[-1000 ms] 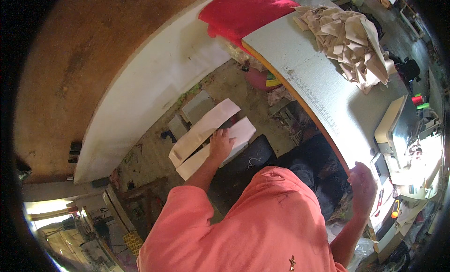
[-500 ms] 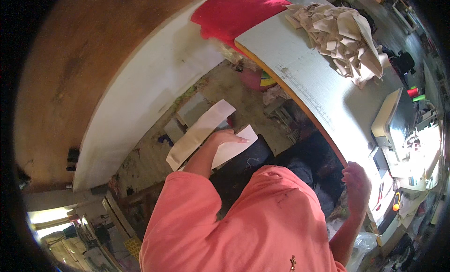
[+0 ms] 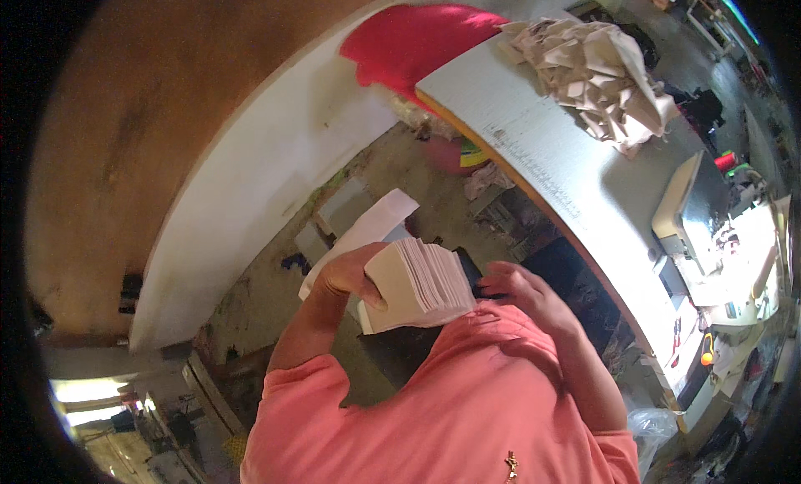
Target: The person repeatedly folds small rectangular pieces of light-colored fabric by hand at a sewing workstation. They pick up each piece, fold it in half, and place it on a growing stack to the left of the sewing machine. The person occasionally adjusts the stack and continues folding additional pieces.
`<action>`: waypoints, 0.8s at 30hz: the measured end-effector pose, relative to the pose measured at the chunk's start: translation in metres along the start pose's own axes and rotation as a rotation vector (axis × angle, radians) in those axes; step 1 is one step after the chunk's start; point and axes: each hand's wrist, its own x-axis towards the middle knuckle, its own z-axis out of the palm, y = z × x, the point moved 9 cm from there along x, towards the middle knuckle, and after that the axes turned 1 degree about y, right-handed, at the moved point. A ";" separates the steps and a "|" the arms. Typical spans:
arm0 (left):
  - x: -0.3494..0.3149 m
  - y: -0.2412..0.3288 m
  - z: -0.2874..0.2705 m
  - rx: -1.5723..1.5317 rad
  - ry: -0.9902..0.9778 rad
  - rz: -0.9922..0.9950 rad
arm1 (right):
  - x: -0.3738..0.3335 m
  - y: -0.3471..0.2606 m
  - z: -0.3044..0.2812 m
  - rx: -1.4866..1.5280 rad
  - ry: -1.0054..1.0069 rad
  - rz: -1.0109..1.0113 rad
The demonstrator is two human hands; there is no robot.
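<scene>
My left hand (image 3: 350,275) grips a thick stack of cream-coloured flat pieces (image 3: 417,288), with the thumb on its near face. The layered edges of the stack face right, and the pieces look like cloth. Behind that hand lies a long cream strip or second stack (image 3: 371,221), low beside my lap; its lower part is hidden by my hand and arm. Just right of the held stack is my right hand (image 3: 527,294), its fingers apart and reaching toward the stack's edge. It appears to hold nothing.
On the right runs a pale table (image 3: 534,142) with an orange-brown edge. It bears a heap of cream cloth pieces (image 3: 601,79) and a sewing machine (image 3: 692,204). Red cloth (image 3: 417,42) hangs at its far-left corner. A whitish wall (image 3: 242,175) curves along the left.
My left hand has lifted a stack of cream pieces from beside my lap and turned its edges into view. My right hand has moved left from the table edge toward the stack.
</scene>
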 end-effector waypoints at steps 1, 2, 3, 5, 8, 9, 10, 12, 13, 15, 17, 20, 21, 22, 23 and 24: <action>0.007 0.017 0.015 -0.057 -0.060 0.067 | 0.004 -0.003 0.018 0.174 -0.117 0.008; 0.017 0.031 0.030 -0.032 -0.127 0.095 | 0.006 -0.016 0.031 0.337 -0.155 -0.039; 0.027 0.042 0.037 0.048 -0.081 0.090 | 0.002 -0.040 0.034 0.274 -0.123 -0.112; 0.048 0.060 0.050 0.187 0.000 0.089 | -0.015 -0.104 0.034 0.138 -0.041 -0.245; 0.072 0.089 0.070 0.234 0.135 0.211 | -0.032 -0.164 0.023 -0.274 0.027 -0.325; 0.076 0.093 0.071 0.245 0.185 0.281 | -0.041 -0.190 0.037 -0.597 0.046 -0.321; 0.078 0.097 0.071 0.255 0.237 0.358 | -0.052 -0.217 0.053 -0.922 0.064 -0.321; 0.077 0.105 0.072 0.285 0.304 0.513 | -0.056 -0.238 0.076 -1.234 0.193 -0.381; 0.071 0.110 0.072 0.303 0.329 0.594 | -0.055 -0.242 0.080 -1.250 0.215 -0.434; 0.052 0.106 0.064 0.297 0.380 0.678 | -0.047 -0.238 0.077 -0.958 0.101 -0.462; 0.036 0.096 0.053 0.214 0.405 0.743 | -0.028 -0.219 0.058 -0.507 -0.085 -0.399; 0.027 0.096 0.043 0.143 0.425 0.893 | -0.014 -0.193 0.041 -0.165 -0.197 -0.252; 0.028 0.091 0.036 0.140 0.433 0.858 | -0.021 -0.196 0.048 -0.130 -0.189 -0.255; 0.029 0.087 0.029 0.138 0.438 0.826 | -0.029 -0.200 0.056 -0.098 -0.179 -0.261; 0.029 0.086 0.026 0.136 0.445 0.792 | -0.037 -0.201 0.063 -0.064 -0.172 -0.266; 0.031 0.090 0.035 0.040 0.349 0.877 | -0.041 -0.205 0.066 -0.047 -0.163 -0.301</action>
